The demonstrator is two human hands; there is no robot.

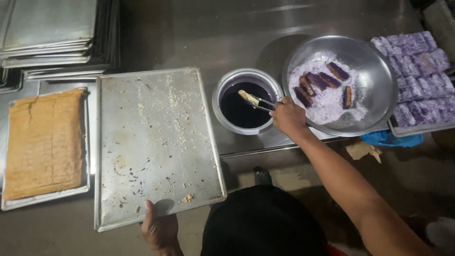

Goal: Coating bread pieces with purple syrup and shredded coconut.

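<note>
While the right hand (287,116) closed its fingers around a pair of tongs (265,104), the tong tips pinched a pale cake strip (248,97) out to the left of the fingers, over the dark liquid in a round metal pot (222,90). To the right sat a large steel bowl (379,80) of purple crumbs with coated pieces. Nearer, the left hand (159,227) gripped the near edge of a crumb-strewn baking tray (156,142), thumb on top. Far left lay a tray of tan cake (43,142).
</note>
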